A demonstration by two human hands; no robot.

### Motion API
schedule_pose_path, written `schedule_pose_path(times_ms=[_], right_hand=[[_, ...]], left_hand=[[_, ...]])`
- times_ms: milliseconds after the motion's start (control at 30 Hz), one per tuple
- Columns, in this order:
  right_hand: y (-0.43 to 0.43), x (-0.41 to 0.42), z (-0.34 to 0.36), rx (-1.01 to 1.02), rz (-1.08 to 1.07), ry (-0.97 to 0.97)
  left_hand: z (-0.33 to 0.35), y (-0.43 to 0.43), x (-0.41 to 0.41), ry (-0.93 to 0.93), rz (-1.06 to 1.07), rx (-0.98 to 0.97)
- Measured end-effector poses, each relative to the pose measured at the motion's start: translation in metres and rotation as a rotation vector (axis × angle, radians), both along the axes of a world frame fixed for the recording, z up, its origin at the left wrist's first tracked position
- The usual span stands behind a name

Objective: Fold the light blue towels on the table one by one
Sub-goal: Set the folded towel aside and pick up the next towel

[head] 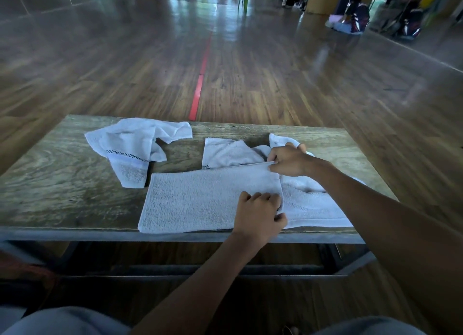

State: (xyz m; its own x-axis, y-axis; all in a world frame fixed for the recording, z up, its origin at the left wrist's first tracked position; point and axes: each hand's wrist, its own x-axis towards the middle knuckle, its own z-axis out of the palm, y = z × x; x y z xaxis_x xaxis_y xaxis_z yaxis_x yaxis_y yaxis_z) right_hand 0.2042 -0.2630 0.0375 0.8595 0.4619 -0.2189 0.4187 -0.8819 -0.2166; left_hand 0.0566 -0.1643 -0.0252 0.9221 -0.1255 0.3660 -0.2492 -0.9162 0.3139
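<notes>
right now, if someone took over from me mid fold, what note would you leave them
Hands: left hand pinches the near corner of the front towel's top layer; right hand pinches its far corner.
Things: front towel lies at the near edge of the table, its top layer stopping short of the cloth showing to the right. A crumpled towel sits far left; a rumpled towel lies behind the front one.
Done: no finished fold in view.
Left: complete this fold, then do the other two.
</notes>
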Motion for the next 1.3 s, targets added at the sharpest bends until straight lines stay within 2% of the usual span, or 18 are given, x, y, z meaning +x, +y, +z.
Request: schedule_pose_path(times_ms=[100, 200, 333, 400, 500, 567, 700, 800, 900, 1067, 1167, 1300], right_hand=[[-0.002, -0.001, 0.008, 0.215, -0.065, 0.134], [0.004, -0.008, 0.030, 0.422, -0.053, 0.265], [0.025, -0.014, 0.058, 0.510, 0.018, 0.386], [0.039, -0.015, 0.065, 0.532, -0.018, 0.471], [0.067, -0.016, 0.073, 0.564, 0.015, 0.588], [0.088, -0.016, 0.076, 0.551, 0.071, 0.610], [0.132, -0.019, 0.074, 0.372, 0.194, 0.530], [0.168, -0.020, 0.061, 0.313, 0.245, 0.457], [0.201, -0.024, 0.042, 0.253, 0.306, 0.407], [0.240, -0.027, 0.005, 0.211, 0.344, 0.366], [0.248, -0.026, -0.013, 0.213, 0.338, 0.344], [0.249, -0.029, -0.026, 0.199, 0.343, 0.389]], left_hand=[[0.004, 0.013, -0.006, -0.053, 0.003, -0.221], [0.012, 0.035, -0.016, -0.086, -0.014, -0.301], [0.023, 0.064, -0.029, -0.126, -0.064, -0.439], [0.027, 0.077, -0.037, -0.101, -0.010, -0.535], [0.030, 0.097, -0.049, -0.118, 0.074, -0.536], [0.029, 0.113, -0.056, -0.143, 0.121, -0.533], [0.024, 0.147, -0.073, -0.106, 0.242, -0.605], [0.018, 0.167, -0.086, -0.054, 0.360, -0.772], [0.006, 0.185, -0.093, 0.089, 0.490, -0.929], [-0.004, 0.207, -0.097, 0.217, 0.648, -0.777], [-0.004, 0.212, -0.094, 0.314, 0.657, -0.752], [0.000, 0.217, -0.095, 0.429, 0.658, -0.583]])
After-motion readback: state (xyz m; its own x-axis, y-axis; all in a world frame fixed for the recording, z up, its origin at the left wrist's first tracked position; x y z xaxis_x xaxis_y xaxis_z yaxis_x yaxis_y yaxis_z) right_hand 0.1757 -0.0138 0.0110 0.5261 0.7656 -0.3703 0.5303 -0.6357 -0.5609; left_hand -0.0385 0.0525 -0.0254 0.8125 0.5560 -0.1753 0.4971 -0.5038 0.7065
